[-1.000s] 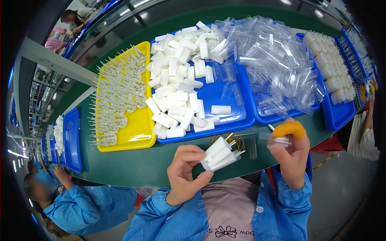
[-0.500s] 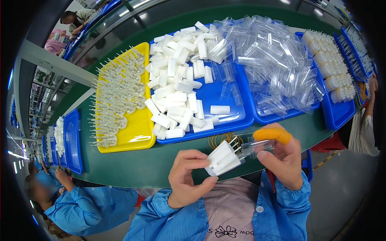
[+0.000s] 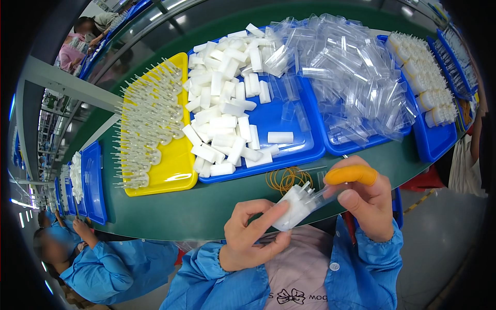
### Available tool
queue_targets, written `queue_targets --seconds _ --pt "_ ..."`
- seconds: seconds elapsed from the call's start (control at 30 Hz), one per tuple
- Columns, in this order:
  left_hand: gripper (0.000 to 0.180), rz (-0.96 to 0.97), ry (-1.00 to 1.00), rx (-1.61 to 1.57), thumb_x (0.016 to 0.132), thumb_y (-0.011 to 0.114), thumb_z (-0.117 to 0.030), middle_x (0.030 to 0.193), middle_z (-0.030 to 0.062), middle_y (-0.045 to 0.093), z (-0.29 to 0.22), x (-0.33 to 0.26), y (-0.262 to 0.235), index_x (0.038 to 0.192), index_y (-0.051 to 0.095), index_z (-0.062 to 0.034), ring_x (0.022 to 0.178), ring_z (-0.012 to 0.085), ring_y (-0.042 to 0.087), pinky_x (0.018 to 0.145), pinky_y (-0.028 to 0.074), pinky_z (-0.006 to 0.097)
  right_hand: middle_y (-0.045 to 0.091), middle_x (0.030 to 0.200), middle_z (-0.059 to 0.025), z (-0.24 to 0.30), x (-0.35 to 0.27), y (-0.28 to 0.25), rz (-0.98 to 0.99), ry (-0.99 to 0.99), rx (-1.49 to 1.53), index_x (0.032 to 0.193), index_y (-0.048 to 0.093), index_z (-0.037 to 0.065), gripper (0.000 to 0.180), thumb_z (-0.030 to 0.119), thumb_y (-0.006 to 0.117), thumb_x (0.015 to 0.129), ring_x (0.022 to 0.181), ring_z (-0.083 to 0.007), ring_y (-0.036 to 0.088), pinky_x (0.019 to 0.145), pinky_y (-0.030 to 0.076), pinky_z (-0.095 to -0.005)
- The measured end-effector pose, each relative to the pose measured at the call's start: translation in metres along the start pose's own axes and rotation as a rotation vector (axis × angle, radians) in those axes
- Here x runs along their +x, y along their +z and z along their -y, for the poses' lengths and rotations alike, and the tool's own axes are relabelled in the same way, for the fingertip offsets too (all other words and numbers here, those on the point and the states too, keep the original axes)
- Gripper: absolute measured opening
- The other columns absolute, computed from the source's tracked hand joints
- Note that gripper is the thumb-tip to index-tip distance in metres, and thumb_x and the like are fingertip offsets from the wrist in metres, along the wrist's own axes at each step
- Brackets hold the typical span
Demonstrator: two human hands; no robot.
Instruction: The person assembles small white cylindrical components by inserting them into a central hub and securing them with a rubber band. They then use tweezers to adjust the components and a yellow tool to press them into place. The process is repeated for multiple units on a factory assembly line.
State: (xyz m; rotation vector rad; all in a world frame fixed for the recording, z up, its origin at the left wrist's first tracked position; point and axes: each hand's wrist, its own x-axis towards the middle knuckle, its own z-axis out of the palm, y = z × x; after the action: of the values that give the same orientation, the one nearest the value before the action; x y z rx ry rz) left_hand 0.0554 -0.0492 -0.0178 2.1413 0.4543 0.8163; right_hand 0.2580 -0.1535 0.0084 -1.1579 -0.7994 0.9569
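My left hand (image 3: 253, 232) grips a small white bundle (image 3: 293, 209) between thumb and fingers. Short pale rods stick out of its upper right end. A clear plastic sleeve (image 3: 321, 198) lies against that end, its far tip by my right hand (image 3: 364, 199). There the index finger wears an orange finger cot (image 3: 351, 175) and curls toward the thumb, seemingly pinching the sleeve; blur hides the exact contact. Just beyond the bundle, several tan rubber bands (image 3: 283, 179) lie on the green table (image 3: 222, 199).
Along the far side stand a yellow tray (image 3: 175, 178) of white stemmed parts, a blue tray (image 3: 305, 150) with white foam-like blocks (image 3: 223, 122), and another with clear sleeves (image 3: 356, 67). White bundles (image 3: 431, 98) fill a tray at right. A co-worker in blue (image 3: 119, 268) sits at left.
The white bundle has turned and moved slightly right, and the left fingers have shifted over its face. The clear sleeve now slants down against the rod end. The right index finger has curled.
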Motion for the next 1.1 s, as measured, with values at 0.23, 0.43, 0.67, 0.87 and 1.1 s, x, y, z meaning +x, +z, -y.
queue_targets --seconds 0.23,0.43,0.67,0.87,1.1 --pt "0.056 0.045 0.037 0.119 0.059 0.077 -0.004 0.095 0.0099 0.054 -0.007 0.006 0.0 0.113 0.064 -0.0053 0.081 0.0201 0.057 0.066 0.048 0.028 0.062 0.1 -0.0124 0.0 -0.002 0.001 -0.068 -0.036 0.054 0.113 0.056 -0.006 0.035 0.003 0.068 0.081 0.097 -0.0197 0.06 0.089 0.047 -0.0333" --pt "0.055 0.055 0.034 0.098 0.058 0.075 -0.001 0.092 0.0082 0.054 -0.012 0.007 0.0 0.112 0.065 -0.0062 0.08 0.0195 0.058 0.066 0.048 0.028 0.063 0.098 -0.0138 -0.001 -0.004 0.0 -0.052 -0.14 -0.03 0.105 0.059 -0.004 0.03 0.002 0.069 0.078 0.094 -0.0203 0.062 0.088 0.046 -0.0332" --pt "0.052 0.054 0.09 0.003 0.058 0.072 0.002 0.096 0.0094 0.052 -0.005 0.006 0.005 0.109 0.066 -0.0062 0.081 0.0216 0.059 0.068 0.049 0.029 0.063 0.098 -0.0144 -0.001 -0.01 0.006 -0.088 -0.145 -0.037 0.101 0.061 -0.004 0.027 -0.001 0.07 0.076 0.091 -0.0212 0.062 0.083 0.048 -0.0321" --pt "0.051 -0.064 -0.17 -0.266 0.064 0.073 0.001 0.111 0.0143 0.047 -0.004 0.001 0.01 0.113 0.058 0.0021 0.094 0.0214 0.057 0.082 0.05 0.033 0.062 0.101 -0.0146 0.008 -0.011 0.006 -0.08 -0.168 -0.17 0.095 0.064 -0.004 0.022 -0.002 0.07 0.074 0.09 -0.0207 0.063 0.082 0.049 -0.0315" --pt "0.051 -0.033 -0.379 -0.975 0.073 0.075 0.0 0.125 0.0182 0.046 0.016 0.001 0.012 0.119 0.054 0.0046 0.114 0.0267 0.052 0.097 0.043 0.037 0.063 0.098 -0.013 0.011 -0.011 0.011 -0.182 -0.267 -0.352 0.093 0.065 -0.001 0.024 0.002 0.073 0.071 0.09 -0.0236 0.063 0.088 0.046 -0.039"
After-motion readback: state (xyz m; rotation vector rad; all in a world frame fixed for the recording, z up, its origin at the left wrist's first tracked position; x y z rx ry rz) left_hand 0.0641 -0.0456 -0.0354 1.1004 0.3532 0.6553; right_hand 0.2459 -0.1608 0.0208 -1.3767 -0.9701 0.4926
